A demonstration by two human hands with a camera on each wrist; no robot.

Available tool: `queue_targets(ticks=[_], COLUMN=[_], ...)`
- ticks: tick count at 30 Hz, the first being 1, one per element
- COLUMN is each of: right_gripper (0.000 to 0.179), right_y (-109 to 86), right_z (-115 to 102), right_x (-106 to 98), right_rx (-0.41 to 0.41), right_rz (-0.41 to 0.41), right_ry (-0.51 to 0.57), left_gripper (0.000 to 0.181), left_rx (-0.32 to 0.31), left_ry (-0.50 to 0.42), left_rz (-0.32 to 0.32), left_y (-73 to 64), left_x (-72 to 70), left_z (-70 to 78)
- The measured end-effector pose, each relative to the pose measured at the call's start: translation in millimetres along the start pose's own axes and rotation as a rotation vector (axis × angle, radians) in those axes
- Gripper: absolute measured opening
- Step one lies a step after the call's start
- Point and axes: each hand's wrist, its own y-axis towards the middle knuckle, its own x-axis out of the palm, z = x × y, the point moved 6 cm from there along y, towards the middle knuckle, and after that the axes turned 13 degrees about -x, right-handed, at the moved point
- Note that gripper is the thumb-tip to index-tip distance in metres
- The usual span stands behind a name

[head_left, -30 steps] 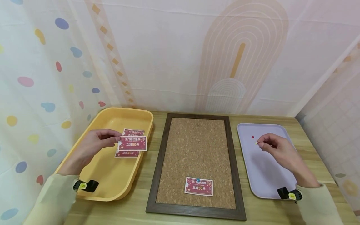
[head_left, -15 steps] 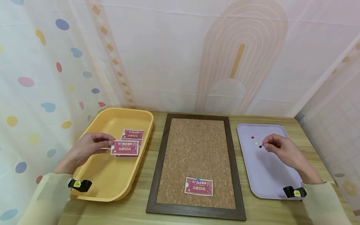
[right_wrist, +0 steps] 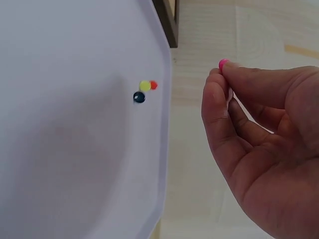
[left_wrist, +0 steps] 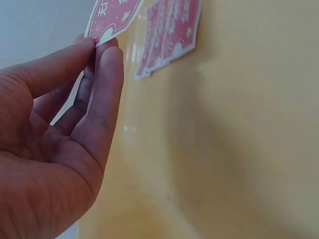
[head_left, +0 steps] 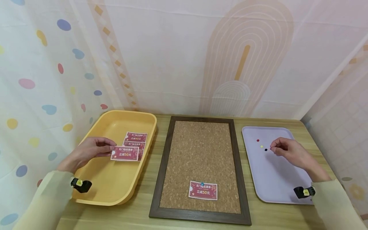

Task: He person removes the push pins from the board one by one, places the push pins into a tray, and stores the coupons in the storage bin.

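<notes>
My left hand (head_left: 91, 150) pinches a red paper coupon (head_left: 125, 154) by its left edge, between thumb and fingers. It is held over the yellow tray (head_left: 110, 187), where more red coupons (head_left: 135, 137) lie overlapping. Above the lilac tray (head_left: 276, 188), my right hand (head_left: 291, 153) pinches a pushpin with a pink round head (right_wrist: 223, 64) between thumb and forefinger; its point is hidden. Black (right_wrist: 139, 97), yellow (right_wrist: 145, 85) and red (right_wrist: 153, 85) pushpins lie in that tray. On the framed corkboard (head_left: 201, 153), a blue pushpin (head_left: 202, 183) fixes one coupon (head_left: 203, 191) near the bottom.
The corkboard's raised dark frame (head_left: 164, 166) stands between the two trays on a wooden table (head_left: 138, 214). A patterned curtain (head_left: 172, 57) hangs close behind everything, with further curtains at both sides.
My left hand has shifted left and slightly down with the coupon, uncovering more of the ones beneath. My right hand has moved right, away from the yellow pushpin; the black one now shows.
</notes>
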Motion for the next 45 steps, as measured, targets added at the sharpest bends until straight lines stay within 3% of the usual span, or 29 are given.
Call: queue_targets(ticks=[15, 25, 45], right_gripper=[0.006, 0.004, 0.006], right_y=[3.3, 5.3, 8.2], right_z=[28.1, 39.4, 46.8], right_x=[4.2, 13.4, 21.4], right_rx=[0.064, 0.040, 0.090], right_rz=[-0.070, -0.114, -0.156], right_ry=[0.070, 0.058, 0.067], left_gripper=[0.028, 0.030, 0.034], left_rx=[-0.047, -0.051, -0.062], left_ry=[0.062, 0.114, 0.133], left_rz=[-0.110, -0.082, -0.081], left_y=[15.8, 21.5, 25.1], left_x=[10.9, 9.2, 10.2], left_z=[-15.4, -17.4, -19.9])
